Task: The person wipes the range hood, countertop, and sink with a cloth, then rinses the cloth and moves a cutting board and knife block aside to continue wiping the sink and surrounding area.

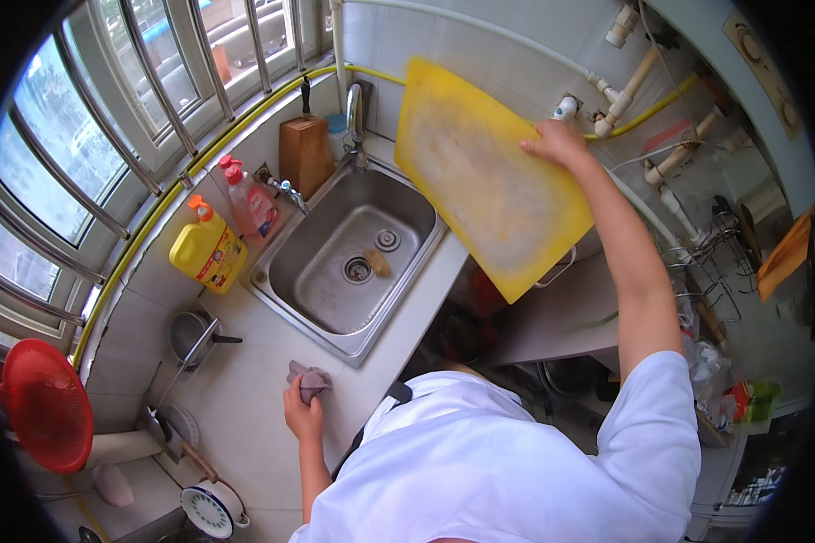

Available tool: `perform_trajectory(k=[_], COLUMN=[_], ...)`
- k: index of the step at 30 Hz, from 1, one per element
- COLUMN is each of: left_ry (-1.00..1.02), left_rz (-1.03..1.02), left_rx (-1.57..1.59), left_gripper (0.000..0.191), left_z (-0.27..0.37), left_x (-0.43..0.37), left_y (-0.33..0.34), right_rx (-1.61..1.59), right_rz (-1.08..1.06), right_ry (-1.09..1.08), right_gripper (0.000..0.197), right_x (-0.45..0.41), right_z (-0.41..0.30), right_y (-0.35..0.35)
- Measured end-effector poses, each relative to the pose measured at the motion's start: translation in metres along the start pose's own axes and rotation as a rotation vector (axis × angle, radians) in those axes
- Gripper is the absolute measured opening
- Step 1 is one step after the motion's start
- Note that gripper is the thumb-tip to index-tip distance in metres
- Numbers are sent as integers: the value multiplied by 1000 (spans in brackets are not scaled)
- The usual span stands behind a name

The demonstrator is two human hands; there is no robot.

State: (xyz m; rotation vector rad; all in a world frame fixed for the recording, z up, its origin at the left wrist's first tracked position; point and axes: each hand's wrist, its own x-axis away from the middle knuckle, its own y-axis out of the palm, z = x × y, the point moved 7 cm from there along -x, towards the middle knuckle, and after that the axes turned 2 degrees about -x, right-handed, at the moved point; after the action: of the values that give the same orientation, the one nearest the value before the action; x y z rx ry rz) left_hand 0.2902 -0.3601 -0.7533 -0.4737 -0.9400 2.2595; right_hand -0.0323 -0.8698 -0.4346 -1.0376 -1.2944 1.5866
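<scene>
My right hand (558, 144) grips a large yellow cutting board (489, 170) by its upper right edge. The stained board is raised and tilted to the right of the sink, overlapping part of the far rim. In my left hand (304, 407) is a crumpled greyish-mauve cloth (312, 381), on or just above the white countertop (258, 400) near the sink's left corner. A scrubbing pad (378, 263), tan and rough, lies beside the drain in the stainless steel sink (353, 298). The chrome faucet (357, 125) stands at the sink's back corner.
A yellow detergent jug (210, 251), a pink pump bottle (255, 203) and a wooden knife block (305, 155) stand along the window side. A small pot (189, 330), a cleaver (166, 431) and an enamel mug (212, 509) are at the left. A wire rack (710, 271) hangs at the right.
</scene>
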Motion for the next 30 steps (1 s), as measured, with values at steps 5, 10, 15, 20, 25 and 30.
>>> perform_trajectory(k=[5,10,15,20,25,30], left_ry=[-5,-32,-32,-52,-94,304], left_rz=[-11,-32,-42,-87,-138,33], left_rx=[25,-4,-68,-144,-200,-385], left_gripper=[50,50,51,51,55,67], left_z=[-5,-16,-16,-21,-18,85], left_x=[0,1,-2,-11,-13,-6], left_y=[2,4,4,3,6,4], right_rx=[-39,-232,-333,-360,-344,-390], right_rz=[-48,8,-21,27,20,75], right_ry=[-34,-103,-18,-72,-151,-177], right_gripper=[49,44,38,32,26,24], right_x=[27,82,143,198,251,284], right_z=[5,-8,-15,-42,-61,-47], right_y=[7,7,16,7,7,24])
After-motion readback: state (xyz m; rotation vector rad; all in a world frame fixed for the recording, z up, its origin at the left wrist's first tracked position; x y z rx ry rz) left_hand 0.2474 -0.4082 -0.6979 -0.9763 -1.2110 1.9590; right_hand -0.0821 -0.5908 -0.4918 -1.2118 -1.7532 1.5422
